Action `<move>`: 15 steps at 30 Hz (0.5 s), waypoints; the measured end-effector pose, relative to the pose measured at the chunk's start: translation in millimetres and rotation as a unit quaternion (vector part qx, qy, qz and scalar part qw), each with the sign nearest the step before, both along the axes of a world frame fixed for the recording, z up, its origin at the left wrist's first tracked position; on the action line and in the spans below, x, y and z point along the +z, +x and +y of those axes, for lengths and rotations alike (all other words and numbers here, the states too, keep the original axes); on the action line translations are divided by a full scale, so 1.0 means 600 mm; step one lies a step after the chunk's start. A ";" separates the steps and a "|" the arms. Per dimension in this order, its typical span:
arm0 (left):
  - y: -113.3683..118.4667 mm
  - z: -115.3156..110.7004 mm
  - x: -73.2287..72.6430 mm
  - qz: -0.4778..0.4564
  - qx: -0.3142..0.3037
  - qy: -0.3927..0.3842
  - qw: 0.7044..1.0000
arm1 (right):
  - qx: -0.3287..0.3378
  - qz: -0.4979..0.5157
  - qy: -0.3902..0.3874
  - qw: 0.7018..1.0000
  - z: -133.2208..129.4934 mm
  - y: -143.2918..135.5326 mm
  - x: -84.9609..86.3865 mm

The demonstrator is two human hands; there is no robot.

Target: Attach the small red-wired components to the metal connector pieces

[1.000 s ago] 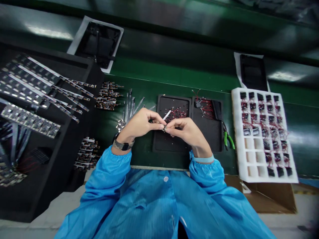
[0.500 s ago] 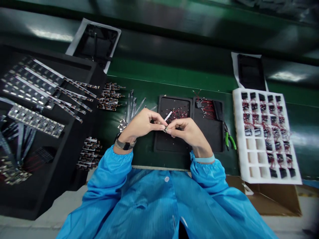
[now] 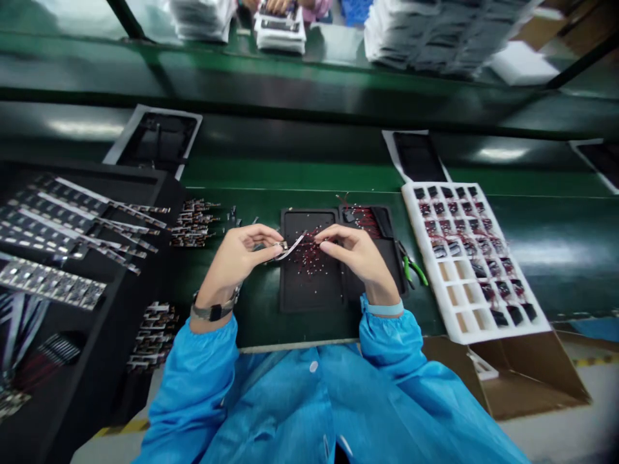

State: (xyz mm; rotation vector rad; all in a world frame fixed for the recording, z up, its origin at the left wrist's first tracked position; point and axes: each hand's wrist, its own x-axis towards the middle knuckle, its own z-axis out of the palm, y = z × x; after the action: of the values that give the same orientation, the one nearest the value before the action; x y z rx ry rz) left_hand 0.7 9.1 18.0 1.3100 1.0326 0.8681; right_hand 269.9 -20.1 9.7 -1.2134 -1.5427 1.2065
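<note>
My left hand (image 3: 244,258) pinches a small flat ribbon cable (image 3: 293,247) between thumb and index finger; its pale strip sticks out to the right, and the end in the fingers is partly covered. My right hand (image 3: 355,252) is just to the right, apart from the cable, thumb and fingertips close together; whatever they may hold is too small to make out. Both hands are over a black tray (image 3: 309,301) where many thin red wires with small white ends (image 3: 309,263) lie scattered. A second black tray (image 3: 355,274) adjoins it, with red wires and black parts.
Green-handled pliers (image 3: 416,272) lie right of the trays. Beyond stands a white foam tray (image 3: 447,277) with black parts in many pockets. Bundled strips (image 3: 196,222) and a black bin (image 3: 109,322) with circuit boards are at left. A co-worker's hands (image 3: 278,6) show at the far top.
My hands have moved apart; before, their fingertips met over a small part. The left hand keeps the strip. The view has tilted up, showing stacks and a co-worker across the bench.
</note>
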 end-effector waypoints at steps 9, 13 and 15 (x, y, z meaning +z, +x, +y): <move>0.034 0.005 0.157 0.175 0.092 0.208 0.958 | -0.211 -0.195 0.056 0.956 0.000 0.228 -0.032; 0.136 0.071 0.199 0.204 0.062 0.267 0.940 | -0.217 -0.259 0.065 0.939 -0.004 0.266 -0.071; 0.214 0.123 0.202 0.192 0.030 0.288 0.938 | -0.218 -0.289 0.078 0.929 -0.006 0.267 -0.084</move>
State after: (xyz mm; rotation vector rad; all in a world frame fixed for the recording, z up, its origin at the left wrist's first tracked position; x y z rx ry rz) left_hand 129.1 82.9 139.0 2.0119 1.1675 1.0295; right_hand 429.9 -23.5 -40.8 -1.7848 -1.6081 0.4389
